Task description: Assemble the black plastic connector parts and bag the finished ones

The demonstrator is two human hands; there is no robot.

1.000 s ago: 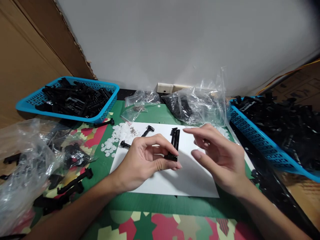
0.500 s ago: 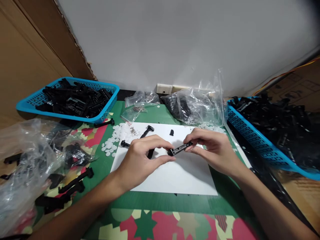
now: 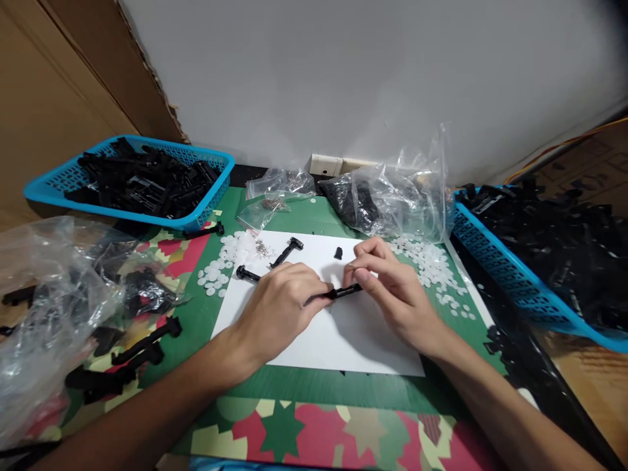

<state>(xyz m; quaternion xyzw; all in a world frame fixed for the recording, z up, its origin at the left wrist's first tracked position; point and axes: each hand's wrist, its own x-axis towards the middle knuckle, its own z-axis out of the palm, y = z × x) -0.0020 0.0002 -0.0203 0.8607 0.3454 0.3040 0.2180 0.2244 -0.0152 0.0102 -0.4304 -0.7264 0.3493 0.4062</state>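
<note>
Both hands meet over a white sheet (image 3: 343,340) on the green mat. My left hand (image 3: 282,307) is closed around one end of a slim black plastic part (image 3: 338,292). My right hand (image 3: 392,288) pinches the part's other end with fingers pressed together. The part lies nearly level, just above the sheet. Loose on the sheet behind the hands lie a T-shaped black piece (image 3: 288,249), a black bolt-like piece (image 3: 246,273) and a tiny black bit (image 3: 338,252). A small heap of metal springs (image 3: 261,247) rests nearby.
Blue baskets of black parts stand at back left (image 3: 142,180) and at right (image 3: 540,261). White washers lie scattered left (image 3: 218,265) and right (image 3: 434,268) of the sheet. Clear plastic bags sit at back centre (image 3: 387,203) and at left (image 3: 53,307). Black brackets (image 3: 142,343) lie lower left.
A second ago my left hand held the part upright with my right hand open. My right hand has since gripped it, and both hands turned it level and lowered it toward the sheet.
</note>
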